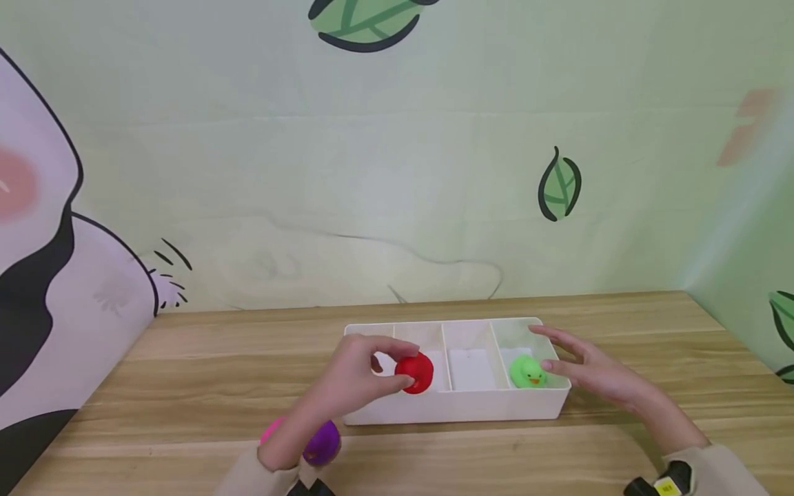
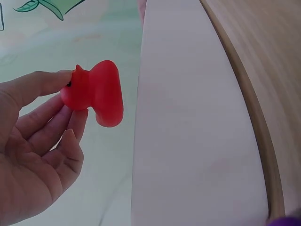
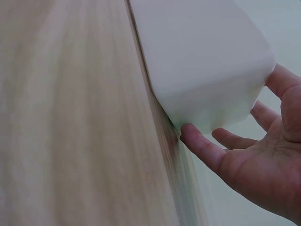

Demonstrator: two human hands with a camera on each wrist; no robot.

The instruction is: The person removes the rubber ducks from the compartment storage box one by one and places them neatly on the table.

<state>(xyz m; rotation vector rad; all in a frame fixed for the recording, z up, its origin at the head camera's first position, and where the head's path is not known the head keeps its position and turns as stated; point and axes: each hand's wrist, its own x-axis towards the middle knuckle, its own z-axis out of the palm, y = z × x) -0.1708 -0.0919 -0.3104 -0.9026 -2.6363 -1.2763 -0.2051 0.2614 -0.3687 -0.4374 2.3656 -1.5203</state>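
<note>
My left hand (image 1: 353, 372) pinches a red rubber duck (image 1: 417, 373) between thumb and fingers, over the left part of a white divided box (image 1: 453, 408). In the left wrist view, the duck (image 2: 106, 94) is held by its head, its rounded body pointing away from the palm. A green rubber duck (image 1: 526, 372) sits in the box's rightmost compartment, its orange beak toward me. At the box's right end is my right hand (image 1: 598, 368), fingers extended along the rim. The right wrist view shows those fingertips right at the end wall (image 3: 211, 103).
A purple rounded toy (image 1: 322, 443) and a pink one (image 1: 270, 430) lie on the wooden table (image 1: 205, 386) at front left, partly hidden by my left forearm. Behind the table stands a pale green wall (image 1: 403, 172) with printed leaves.
</note>
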